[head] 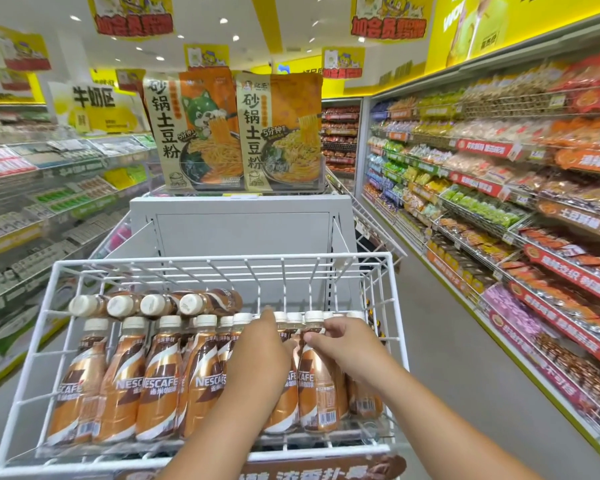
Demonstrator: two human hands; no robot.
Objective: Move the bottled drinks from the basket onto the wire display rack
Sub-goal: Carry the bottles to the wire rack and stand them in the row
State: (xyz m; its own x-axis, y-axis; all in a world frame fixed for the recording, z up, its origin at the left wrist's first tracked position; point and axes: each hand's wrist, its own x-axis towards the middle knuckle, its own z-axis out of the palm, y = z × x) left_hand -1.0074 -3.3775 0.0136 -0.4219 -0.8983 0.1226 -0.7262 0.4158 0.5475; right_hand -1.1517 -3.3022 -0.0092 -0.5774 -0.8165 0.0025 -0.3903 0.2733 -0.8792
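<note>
**Both hands among the coffee bottles in the white wire rack**

Head view: A white wire display rack [201, 263] fills the lower half of the frame. Brown Nescafé bottled drinks [160, 379] with white caps stand upright in rows across it, and four more bottles [153, 304] lie on their sides along the back at centre left, caps pointing toward the camera.

The left hand [257, 351] reaches in from the bottom centre and lies over the upright bottles in the middle of the rack, its index finger stretched forward to the caps; whether the other fingers grip anything cannot be told, since the back of the hand hides them. Just to its right, the right hand [343, 341] pinches the neck of one upright bottle [317, 386] between thumb and curled fingers.

Behind the rack stands a grey shelf panel [243, 233], with two large noodle packets [236, 133] above it at upper centre. Stocked snack shelves [499, 188] run along the right side.
</note>
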